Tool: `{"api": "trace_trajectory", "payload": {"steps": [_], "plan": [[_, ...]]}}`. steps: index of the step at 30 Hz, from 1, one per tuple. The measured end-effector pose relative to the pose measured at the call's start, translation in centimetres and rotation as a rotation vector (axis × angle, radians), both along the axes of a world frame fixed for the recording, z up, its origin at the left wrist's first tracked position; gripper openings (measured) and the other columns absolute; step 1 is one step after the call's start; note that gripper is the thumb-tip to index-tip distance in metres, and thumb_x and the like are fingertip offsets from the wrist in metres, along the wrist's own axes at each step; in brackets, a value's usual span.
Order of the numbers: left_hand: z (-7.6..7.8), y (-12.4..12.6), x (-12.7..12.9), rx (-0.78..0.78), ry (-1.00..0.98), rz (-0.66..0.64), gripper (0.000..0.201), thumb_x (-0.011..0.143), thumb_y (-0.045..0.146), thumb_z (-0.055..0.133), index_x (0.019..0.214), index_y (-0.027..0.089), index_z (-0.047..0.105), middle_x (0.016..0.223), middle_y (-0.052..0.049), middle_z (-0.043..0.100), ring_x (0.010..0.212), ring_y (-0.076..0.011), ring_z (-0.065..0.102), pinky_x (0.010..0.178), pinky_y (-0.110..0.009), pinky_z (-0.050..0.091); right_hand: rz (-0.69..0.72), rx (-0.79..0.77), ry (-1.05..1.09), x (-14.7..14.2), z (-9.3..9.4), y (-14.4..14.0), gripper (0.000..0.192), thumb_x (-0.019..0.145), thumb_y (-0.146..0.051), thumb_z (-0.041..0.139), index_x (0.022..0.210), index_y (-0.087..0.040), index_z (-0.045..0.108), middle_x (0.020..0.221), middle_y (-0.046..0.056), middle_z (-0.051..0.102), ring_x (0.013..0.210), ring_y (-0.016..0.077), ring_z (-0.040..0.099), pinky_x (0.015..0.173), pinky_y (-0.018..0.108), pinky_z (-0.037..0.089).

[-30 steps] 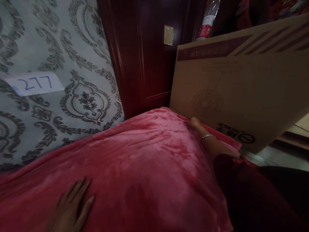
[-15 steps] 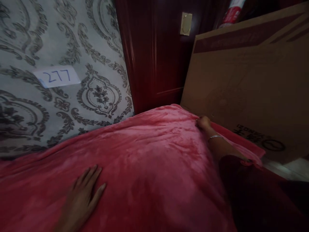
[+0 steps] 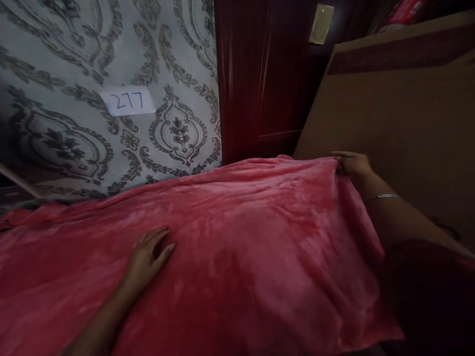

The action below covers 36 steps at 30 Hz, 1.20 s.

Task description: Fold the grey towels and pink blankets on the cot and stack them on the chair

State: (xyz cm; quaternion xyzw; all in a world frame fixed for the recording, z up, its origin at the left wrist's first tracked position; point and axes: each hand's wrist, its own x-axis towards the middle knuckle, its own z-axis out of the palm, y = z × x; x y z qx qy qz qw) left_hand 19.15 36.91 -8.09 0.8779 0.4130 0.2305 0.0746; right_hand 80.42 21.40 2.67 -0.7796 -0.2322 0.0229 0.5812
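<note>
Across the lower half of your view spreads the pink blanket (image 3: 241, 237), a plush, mottled fleece with soft creases, lying from the patterned wall (image 3: 74, 64) to the cardboard box (image 3: 401, 128) on your right. Compared with half a second ago, its far right corner has been lifted and pulled taut, so the top edge now runs almost straight, and your view has swung right, shifting the "277" label (image 3: 128, 101) toward the middle. Your right hand (image 3: 352, 163), arm stretched out with a thin bracelet (image 3: 382, 197) on the wrist, has its fingers closed on that raised corner just beside the box. Your left hand (image 3: 148, 254) lies on the fleece, fingers loosely curled and gripping nothing.
</note>
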Motion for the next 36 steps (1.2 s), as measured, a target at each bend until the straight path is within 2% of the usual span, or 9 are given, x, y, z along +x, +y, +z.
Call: {"api": "trace_trajectory", "payload": {"steps": [5, 12, 14, 16, 18, 23, 28, 32, 36], "plan": [[1.6, 0.2, 1.9, -0.007, 0.039, -0.086, 0.066, 0.087, 0.065, 0.052, 0.130, 0.017, 0.063, 0.136, -0.014, 0.065, 0.126, -0.0318, 0.060, 0.112, -0.048, 0.044, 0.004, 0.071, 0.128, -0.3, 2.2, -1.2, 0.031, 0.087, 0.008, 0.047, 0.100, -0.006, 0.071, 0.058, -0.001, 0.053, 0.045, 0.0060, 0.041, 0.047, 0.021, 0.035], [3.0, -0.7, 9.4, -0.001, 0.108, -0.217, 0.075, 0.082, 0.063, 0.066, 0.139, 0.016, 0.056, 0.141, -0.018, 0.059, 0.130, -0.0354, 0.054, 0.111, -0.053, 0.042, 0.004, 0.175, 0.183, -0.4, 3.3, -1.0, 0.028, 0.085, 0.011, 0.048, 0.078, -0.010, 0.065, 0.063, 0.002, 0.056, 0.046, 0.0054, 0.042, 0.046, 0.021, 0.034], [2.9, -1.1, 11.0, 0.014, 0.135, -0.231, 0.063, 0.085, 0.058, 0.065, 0.132, 0.015, 0.061, 0.131, -0.016, 0.063, 0.121, -0.0341, 0.058, 0.103, -0.052, 0.047, 0.003, 0.197, 0.181, -0.3, 3.6, -1.0, 0.028, 0.084, 0.011, 0.049, 0.078, -0.010, 0.065, 0.063, 0.003, 0.057, 0.046, 0.0058, 0.044, 0.045, 0.020, 0.035], [2.8, -1.5, 11.9, 0.021, 0.156, -0.251, 0.040, 0.095, 0.045, 0.054, 0.116, 0.014, 0.068, 0.117, -0.013, 0.067, 0.110, -0.0298, 0.061, 0.094, -0.048, 0.049, 0.002, 0.212, 0.171, -0.3, 3.7, -1.1, 0.026, 0.084, 0.009, 0.051, 0.080, -0.010, 0.067, 0.062, 0.002, 0.057, 0.045, 0.0062, 0.044, 0.043, 0.019, 0.036], [2.7, -1.8, 12.2, 0.020, 0.142, -0.259, 0.032, 0.100, 0.033, 0.042, 0.098, 0.015, 0.069, 0.103, -0.010, 0.068, 0.100, -0.0245, 0.062, 0.088, -0.043, 0.050, -0.006, 0.209, 0.173, -0.2, 3.4, -1.3, 0.025, 0.083, 0.008, 0.052, 0.085, -0.010, 0.069, 0.059, 0.001, 0.056, 0.043, 0.0062, 0.043, 0.041, 0.018, 0.035], [3.1, -1.9, 11.8, 0.063, 0.002, -0.213, 0.027, 0.099, 0.029, 0.042, 0.083, 0.019, 0.061, 0.089, -0.007, 0.067, 0.087, -0.0214, 0.061, 0.082, -0.038, 0.051, -0.055, 0.190, 0.210, -0.4, 0.3, -1.3, 0.024, 0.086, 0.006, 0.052, 0.093, -0.008, 0.070, 0.059, 0.000, 0.056, 0.042, 0.0058, 0.044, 0.041, 0.016, 0.039], [3.4, -2.0, 12.0, 0.017, 0.085, -0.184, 0.020, 0.096, 0.021, 0.045, 0.084, 0.021, 0.060, 0.092, -0.008, 0.070, 0.091, -0.0238, 0.065, 0.084, -0.037, 0.052, -0.079, 0.154, 0.323, -0.7, -4.5, 0.0, 0.024, 0.085, 0.005, 0.051, 0.094, -0.009, 0.068, 0.060, -0.001, 0.056, 0.047, 0.0070, 0.051, 0.046, 0.016, 0.048], [2.7, -1.8, 12.1, -0.023, 0.106, -0.153, 0.021, 0.095, 0.021, 0.043, 0.082, 0.022, 0.060, 0.089, -0.008, 0.070, 0.090, -0.0242, 0.067, 0.083, -0.037, 0.053, -0.047, 0.124, 0.400, -0.1, -6.8, 1.5, 0.031, 0.082, 0.004, 0.049, 0.104, -0.010, 0.066, 0.059, -0.003, 0.056, 0.047, 0.0085, 0.054, 0.051, 0.019, 0.054], [1.6, -1.3, 11.9, -0.052, 0.057, -0.161, 0.024, 0.095, 0.027, 0.040, 0.085, 0.022, 0.061, 0.091, -0.008, 0.072, 0.090, -0.0248, 0.069, 0.083, -0.038, 0.054, 0.033, 0.062, 0.397, 0.8, -8.2, 1.9, 0.039, 0.078, 0.003, 0.052, 0.112, -0.012, 0.065, 0.055, -0.005, 0.054, 0.045, 0.0089, 0.052, 0.047, 0.018, 0.051]]}}
